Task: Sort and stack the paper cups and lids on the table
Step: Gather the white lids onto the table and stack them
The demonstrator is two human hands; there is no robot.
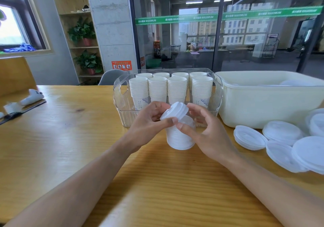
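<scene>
Pinching a white plastic lid [174,111] by its rim between thumb and curled fingers of the left hand [150,121], tilted, domed top facing away and up, right above a stack of white lids [179,135] standing on the worktop [70,139]. Right hand [203,128] beside the stack, thumb tip at the stack's upper edge, fingers loosely curved behind the tilted lid; cannot tell whether gripping or only touching. Stack ribbed from nested rims, smooth, slightly glossy, roughly cylindrical. Behind the hands, a clear rigid plastic bin [121,93] with fluted walls and a cut-out handle, filled with two rows of nested paper cups [157,89]: matte white, tapered, rolled rims forming fine horizontal bands, faint blue print on the lowest cups. To the right, touching or just beside the bin, a cream plastic tub [263,104], rounded corners, smooth opaque walls, more pale lids barely visible inside. On the worktop near the tub, loose lids [250,137] in shallow overlapping piles, round, flat, translucent white, with raised rings. Worktop of yellow-toned wood with visible grain and one dark knot, satin sheen. Far left edge: a white rounded object [32,97], blurred, resting on something flat and dark. Grey moulded chair back [112,76] behind the far edge of the worktop.
</scene>
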